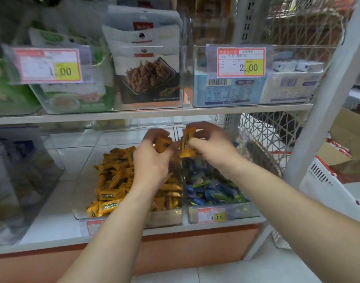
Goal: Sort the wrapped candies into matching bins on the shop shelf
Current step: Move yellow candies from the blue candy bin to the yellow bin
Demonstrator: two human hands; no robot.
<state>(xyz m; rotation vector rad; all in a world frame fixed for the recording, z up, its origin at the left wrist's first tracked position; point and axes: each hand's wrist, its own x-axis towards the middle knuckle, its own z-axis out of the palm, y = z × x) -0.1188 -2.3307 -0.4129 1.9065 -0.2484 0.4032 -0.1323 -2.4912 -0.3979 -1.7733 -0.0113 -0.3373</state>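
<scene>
We are standing over a pale tiled floor [256,270], facing a white shelf board [58,221] on an orange-brown plinth [195,246]. Our left hand [152,156] is pinching a small yellow-orange wrapped candy [163,144]. Our right hand [211,144] is pinching a second yellow-orange candy [187,142], holding it upright. Both hands are hovering close together above the divide between two bins. Below them, a clear plastic left bin [164,218] is holding a heap of matching yellow candies [113,180]. The clear right bin [244,210], just beside it, is holding blue and green wrapped candies [211,190]. Farther up, clear bins are holding snack pouches [148,78] and pale blue boxes [232,90].
</scene>
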